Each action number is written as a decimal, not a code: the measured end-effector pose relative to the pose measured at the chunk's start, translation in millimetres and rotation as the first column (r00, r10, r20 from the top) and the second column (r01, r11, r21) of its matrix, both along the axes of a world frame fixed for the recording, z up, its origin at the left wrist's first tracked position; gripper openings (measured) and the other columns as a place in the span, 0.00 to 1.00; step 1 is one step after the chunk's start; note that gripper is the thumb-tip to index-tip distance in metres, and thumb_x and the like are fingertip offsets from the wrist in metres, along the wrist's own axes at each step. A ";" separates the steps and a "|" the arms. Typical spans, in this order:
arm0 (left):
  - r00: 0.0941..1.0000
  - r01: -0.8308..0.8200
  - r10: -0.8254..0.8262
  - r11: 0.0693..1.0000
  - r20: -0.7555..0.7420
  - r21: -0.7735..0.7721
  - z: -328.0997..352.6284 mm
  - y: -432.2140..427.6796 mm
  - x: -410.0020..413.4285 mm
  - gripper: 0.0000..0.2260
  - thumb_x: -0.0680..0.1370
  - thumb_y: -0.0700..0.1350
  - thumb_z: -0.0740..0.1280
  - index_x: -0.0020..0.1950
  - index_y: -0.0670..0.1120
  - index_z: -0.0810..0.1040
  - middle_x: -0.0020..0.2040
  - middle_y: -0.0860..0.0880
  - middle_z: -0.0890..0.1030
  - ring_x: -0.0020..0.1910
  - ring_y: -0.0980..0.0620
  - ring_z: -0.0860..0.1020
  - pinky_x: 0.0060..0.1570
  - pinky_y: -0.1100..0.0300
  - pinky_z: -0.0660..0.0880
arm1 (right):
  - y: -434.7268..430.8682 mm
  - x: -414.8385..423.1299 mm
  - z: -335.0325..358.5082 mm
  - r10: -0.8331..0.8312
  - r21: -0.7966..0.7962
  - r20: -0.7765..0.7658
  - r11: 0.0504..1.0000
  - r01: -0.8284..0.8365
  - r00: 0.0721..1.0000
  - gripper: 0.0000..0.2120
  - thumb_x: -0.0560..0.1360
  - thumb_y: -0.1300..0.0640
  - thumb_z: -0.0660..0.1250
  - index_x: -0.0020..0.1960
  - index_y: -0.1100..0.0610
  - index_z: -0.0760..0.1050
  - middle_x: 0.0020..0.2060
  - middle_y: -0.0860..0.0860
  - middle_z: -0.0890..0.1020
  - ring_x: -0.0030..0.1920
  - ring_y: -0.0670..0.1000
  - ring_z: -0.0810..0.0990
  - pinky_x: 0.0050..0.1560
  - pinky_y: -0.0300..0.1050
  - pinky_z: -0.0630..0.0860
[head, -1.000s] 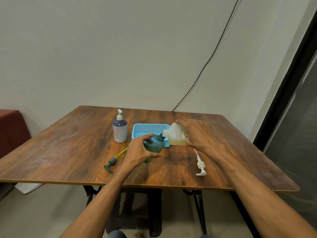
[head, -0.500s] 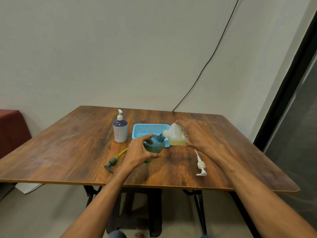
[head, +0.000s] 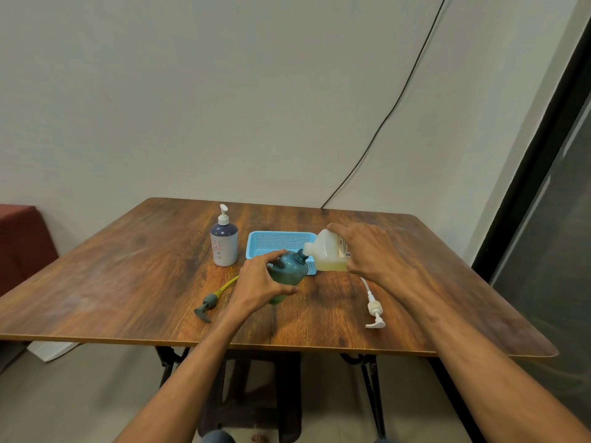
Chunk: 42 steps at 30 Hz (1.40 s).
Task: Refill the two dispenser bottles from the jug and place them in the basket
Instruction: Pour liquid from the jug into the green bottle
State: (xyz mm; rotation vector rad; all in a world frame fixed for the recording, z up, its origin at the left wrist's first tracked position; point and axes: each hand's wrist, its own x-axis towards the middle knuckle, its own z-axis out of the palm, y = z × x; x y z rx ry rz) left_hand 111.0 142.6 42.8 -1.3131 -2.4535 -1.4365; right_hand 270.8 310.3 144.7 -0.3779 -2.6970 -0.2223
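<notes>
Over the last second I saw almost nothing shift: both hands kept their pose, so I judged the pour into the first bottle was still running, not finished.

At the left of the brown wooden table (head: 128,266), the grey pump head with its yellow dip tube (head: 206,306) lay loose, apart from its bottle. Behind it stood the white dispenser bottle with the dark blue shoulder (head: 224,247), pump on and untouched.

The left hand (head: 256,282) gripped the round teal translucent bottle (head: 289,270), fingers curled round its belly, tipping the open neck to the right. The light blue plastic mesh basket (head: 275,239) sat just behind, with neither bottle in it yet.

The white translucent plastic jug (head: 326,251) lay nearly level, pale yellow liquid pooled along its lower side and its spout meeting the teal neck. The right hand (head: 367,254) wrapped over its base end. Nearer the table edge lay a white pump with its tube (head: 374,311).

I could not tell the fill level in the teal bottle.
</notes>
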 end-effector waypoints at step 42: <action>1.000 -0.002 0.002 1.000 -0.007 -0.002 0.3 -0.2 -2.9 0.39 0.61 0.55 0.82 0.70 0.53 0.73 0.57 0.54 0.80 0.54 0.56 0.77 0.57 0.53 0.78 | -0.9 -0.7 2.6 0.013 0.023 -0.016 1.000 -0.013 1.000 0.34 0.67 0.52 0.77 0.70 0.48 0.70 0.58 0.48 0.80 0.56 0.54 0.79 0.52 0.50 0.75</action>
